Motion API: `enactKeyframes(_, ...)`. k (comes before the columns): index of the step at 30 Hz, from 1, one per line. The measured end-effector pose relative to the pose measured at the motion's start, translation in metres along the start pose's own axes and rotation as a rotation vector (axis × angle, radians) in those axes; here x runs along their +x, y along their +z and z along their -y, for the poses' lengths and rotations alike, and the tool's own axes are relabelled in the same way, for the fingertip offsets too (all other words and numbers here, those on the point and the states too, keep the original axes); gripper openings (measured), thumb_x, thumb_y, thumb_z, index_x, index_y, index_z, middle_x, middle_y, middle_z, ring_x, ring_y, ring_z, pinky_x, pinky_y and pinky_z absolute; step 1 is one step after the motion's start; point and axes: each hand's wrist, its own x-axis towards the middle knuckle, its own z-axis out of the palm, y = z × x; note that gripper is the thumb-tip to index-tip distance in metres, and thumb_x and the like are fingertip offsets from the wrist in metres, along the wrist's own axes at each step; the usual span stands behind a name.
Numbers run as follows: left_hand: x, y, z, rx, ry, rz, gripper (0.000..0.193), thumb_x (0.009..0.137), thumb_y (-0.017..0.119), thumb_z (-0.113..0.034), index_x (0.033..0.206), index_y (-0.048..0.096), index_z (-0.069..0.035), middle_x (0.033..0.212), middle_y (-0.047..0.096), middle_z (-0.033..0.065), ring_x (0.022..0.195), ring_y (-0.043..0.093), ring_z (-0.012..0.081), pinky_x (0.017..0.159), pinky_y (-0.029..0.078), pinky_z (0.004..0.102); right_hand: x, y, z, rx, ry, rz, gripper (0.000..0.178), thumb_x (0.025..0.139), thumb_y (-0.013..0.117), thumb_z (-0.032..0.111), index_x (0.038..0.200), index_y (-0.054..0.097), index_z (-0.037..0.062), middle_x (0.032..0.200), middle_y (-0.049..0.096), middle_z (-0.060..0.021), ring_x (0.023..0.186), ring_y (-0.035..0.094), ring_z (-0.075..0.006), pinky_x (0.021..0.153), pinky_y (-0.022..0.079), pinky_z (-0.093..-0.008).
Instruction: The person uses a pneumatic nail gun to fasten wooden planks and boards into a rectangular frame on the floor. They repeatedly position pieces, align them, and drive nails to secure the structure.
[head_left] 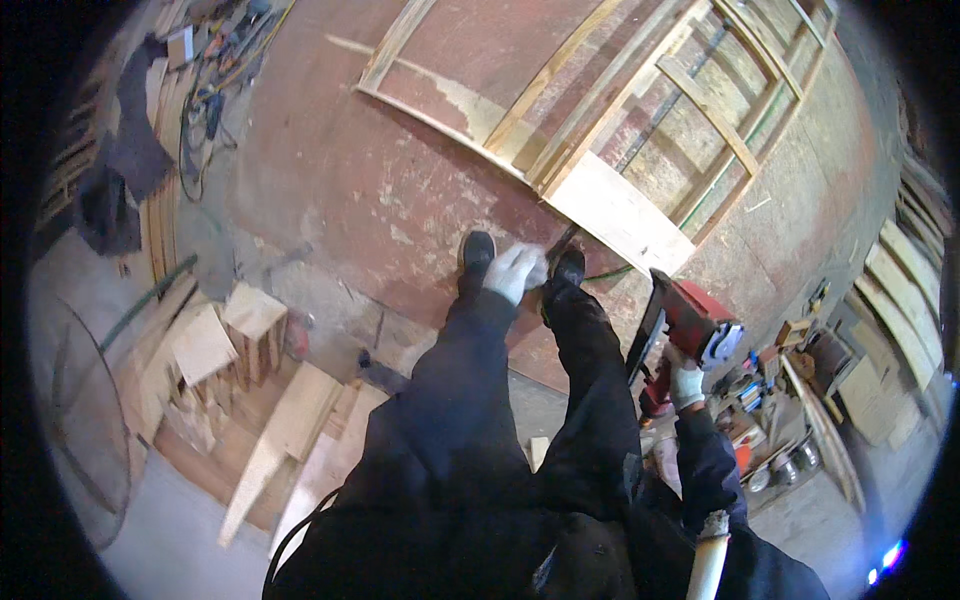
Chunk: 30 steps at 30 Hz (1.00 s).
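A big wood frame (618, 103) lies flat on the red-brown floor (310, 150), just ahead of the person's shoes (479, 247). It has long thin sticks, and a wide pale board (625, 213) sits at its near end.

The right hand (686, 380) is wrapped around the handle of a red and black tool that looks like a nail gun (697, 318). The tool is out to the right, near the corner of the wide board. I cannot tell if it touches the wood. The left hand (514, 273) is up in the air near the shoes and looks blurry. It seems to hold nothing, but I cannot tell if its fingers are spread or pressed together.

I think the step now is getting in place by the frame with the tool ready, and no nailing seems to be going on. If a nail is to go in, the next move calls for the left hand to keep the wood still, well away from the tip, and for the right hand to set the tool straight on the spot.
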Motion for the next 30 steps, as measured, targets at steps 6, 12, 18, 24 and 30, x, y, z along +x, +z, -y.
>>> enactKeyframes(6, -0.049, -0.101, -0.003, 0.358, -0.238, -0.012, 0.022, 0.101, 0.061, -0.023, 0.107, 0.068, -0.004, 0.090, 0.071, 0.0082, 0.074, 0.066, 0.0177, 0.069, 0.053, 0.0301, -0.032, -0.024, -0.105, -0.768, -0.381, -0.134, 0.039, 0.091, 0.067, 0.013, 0.129, 0.061, 0.0042, 0.124, 0.065, -0.0130, 0.117, 0.060, -0.0293, 0.104, 0.045, -0.0417)
enactKeyframes(12, -0.054, -0.132, -0.039, 0.689, -0.289, 0.010, 0.026, 0.102, 0.059, -0.027, 0.110, 0.068, -0.004, 0.088, 0.070, 0.0086, 0.072, 0.066, 0.0159, 0.068, 0.054, 0.0311, -0.063, -0.051, -0.140, -0.482, -0.118, -0.390, 0.062, 0.077, 0.077, 0.020, 0.134, 0.059, 0.0040, 0.124, 0.067, -0.0193, 0.116, 0.062, -0.0366, 0.100, 0.049, -0.0430)
enactKeyframes(18, -0.038, -0.078, -0.042, 0.849, -0.356, 0.119, 0.025, 0.101, 0.059, -0.023, 0.108, 0.068, -0.001, 0.085, 0.069, 0.0091, 0.072, 0.065, 0.0151, 0.067, 0.053, 0.0295, -0.081, -0.081, -0.063, -0.688, -0.113, -0.146, 0.076, 0.072, 0.080, 0.026, 0.140, 0.051, 0.0072, 0.111, 0.070, -0.0244, 0.099, 0.068, -0.0400, 0.087, 0.054, -0.0463)
enactKeyframes(24, -0.017, 0.029, -0.011, 0.865, -0.397, 0.269, 0.026, 0.103, 0.056, -0.022, 0.111, 0.067, -0.001, 0.092, 0.070, 0.0090, 0.078, 0.067, 0.0167, 0.073, 0.054, 0.0306, -0.058, -0.033, -0.078, -0.183, -0.208, -0.153, 0.060, 0.080, 0.074, 0.026, 0.135, 0.058, 0.0087, 0.110, 0.072, -0.0187, 0.101, 0.069, -0.0385, 0.089, 0.054, -0.0449)
enactKeyframes(30, -0.026, 0.031, -0.038, 0.935, -0.353, 0.282, 0.027, 0.102, 0.059, -0.024, 0.115, 0.066, 0.000, 0.094, 0.071, 0.0111, 0.079, 0.068, 0.0187, 0.073, 0.055, 0.0317, -0.025, 0.051, -0.137, 0.127, 0.086, -0.312, 0.053, 0.083, 0.079, 0.025, 0.127, 0.061, 0.0024, 0.123, 0.067, -0.0169, 0.115, 0.063, -0.0340, 0.098, 0.049, -0.0397)
